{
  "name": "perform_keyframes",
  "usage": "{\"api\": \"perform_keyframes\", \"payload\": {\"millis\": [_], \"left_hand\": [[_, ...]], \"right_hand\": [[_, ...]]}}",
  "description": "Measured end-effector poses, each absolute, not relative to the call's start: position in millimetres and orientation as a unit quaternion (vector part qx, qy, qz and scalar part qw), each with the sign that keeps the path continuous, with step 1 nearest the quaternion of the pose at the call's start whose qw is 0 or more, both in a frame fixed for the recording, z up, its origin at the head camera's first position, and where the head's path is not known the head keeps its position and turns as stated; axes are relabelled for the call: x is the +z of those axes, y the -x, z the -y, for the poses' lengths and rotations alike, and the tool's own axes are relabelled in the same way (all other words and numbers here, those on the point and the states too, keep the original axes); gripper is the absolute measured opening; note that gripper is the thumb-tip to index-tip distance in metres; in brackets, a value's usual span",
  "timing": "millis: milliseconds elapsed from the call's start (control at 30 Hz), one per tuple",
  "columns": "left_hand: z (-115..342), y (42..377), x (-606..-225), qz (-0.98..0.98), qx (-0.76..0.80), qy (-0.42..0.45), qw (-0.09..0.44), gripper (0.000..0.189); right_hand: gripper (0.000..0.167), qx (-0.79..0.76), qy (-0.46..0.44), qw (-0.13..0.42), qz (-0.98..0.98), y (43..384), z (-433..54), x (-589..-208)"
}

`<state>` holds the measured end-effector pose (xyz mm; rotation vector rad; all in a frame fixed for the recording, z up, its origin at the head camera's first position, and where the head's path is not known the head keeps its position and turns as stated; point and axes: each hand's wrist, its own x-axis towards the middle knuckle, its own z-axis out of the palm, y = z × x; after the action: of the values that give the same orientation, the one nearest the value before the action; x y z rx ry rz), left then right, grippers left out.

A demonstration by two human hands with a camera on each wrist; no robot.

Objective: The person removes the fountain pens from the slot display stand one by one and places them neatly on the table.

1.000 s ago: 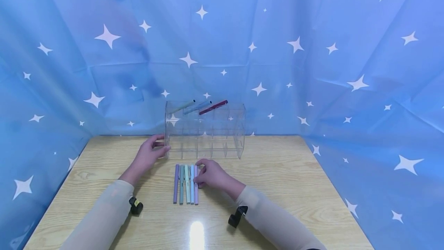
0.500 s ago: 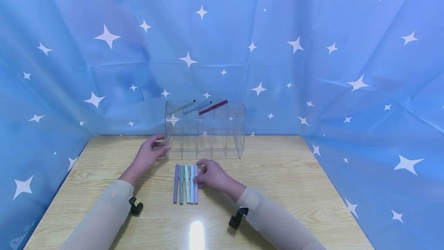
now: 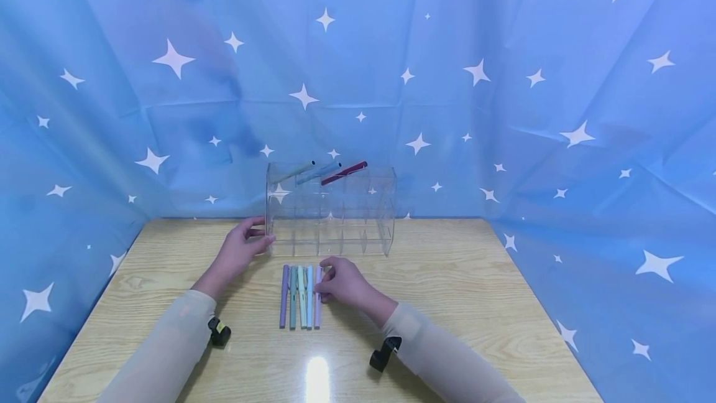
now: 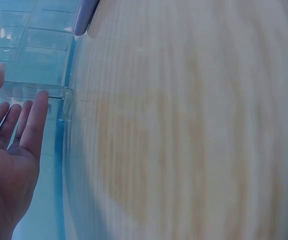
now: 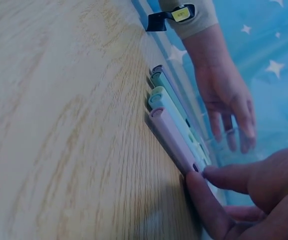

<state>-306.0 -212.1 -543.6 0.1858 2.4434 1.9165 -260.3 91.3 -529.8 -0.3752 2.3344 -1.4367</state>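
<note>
My right hand point(image 3: 344, 282) pinches a lilac pen point(image 3: 317, 316) between thumb and fingers, near its upper half. In the right wrist view the pen point(image 5: 171, 137) lies at the near end of the row. To its left lie a light blue pen point(image 3: 310, 303), a pale green pen point(image 3: 302, 303), a teal pen point(image 3: 293, 303) and a dark purple pen point(image 3: 283, 297). My left hand point(image 3: 237, 250) rests at the left side of a clear acrylic organizer point(image 3: 330, 241), thumb near its front edge. Its fingers point(image 4: 35, 122) look straight in the left wrist view.
In the organizer's top row lean a green pen point(image 3: 296, 171), a blue pen point(image 3: 320, 173) and a dark red pen point(image 3: 344, 173). A wooden table point(image 3: 447, 291) carries everything. Behind and beside it hangs a blue curtain point(image 3: 358, 48) with white stars.
The lilac pen has shifted slightly right with my right hand, leaving a small gap beside the light blue pen. My left hand and the organizer have stayed put.
</note>
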Motion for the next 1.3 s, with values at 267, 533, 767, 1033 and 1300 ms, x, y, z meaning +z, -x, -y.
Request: {"api": "perform_keyframes", "payload": {"millis": [267, 533, 767, 1033, 1300], "left_hand": [[211, 306, -543, -0.787, 0.613, -0.063, 0.014, 0.069], [211, 307, -545, -0.786, 0.615, -0.065, 0.012, 0.069], [211, 308, -545, -0.785, 0.616, -0.066, 0.014, 0.069], [210, 306, -543, -0.783, 0.618, -0.068, 0.014, 0.069], [212, 304, -543, -0.783, 0.618, -0.061, 0.018, 0.072]], "right_hand": [[0.063, -0.511, 0.133, 0.181, -0.830, 258, -90, -528], [0.058, -0.520, 0.119, 0.173, -0.828, 262, -100, -524], [0.052, -0.560, 0.112, 0.121, -0.812, 273, -114, -504], [0.047, -0.583, 0.087, 0.012, -0.808, 291, -126, -473], [0.061, -0.612, 0.083, -0.099, -0.780, 318, -129, -442]]}}
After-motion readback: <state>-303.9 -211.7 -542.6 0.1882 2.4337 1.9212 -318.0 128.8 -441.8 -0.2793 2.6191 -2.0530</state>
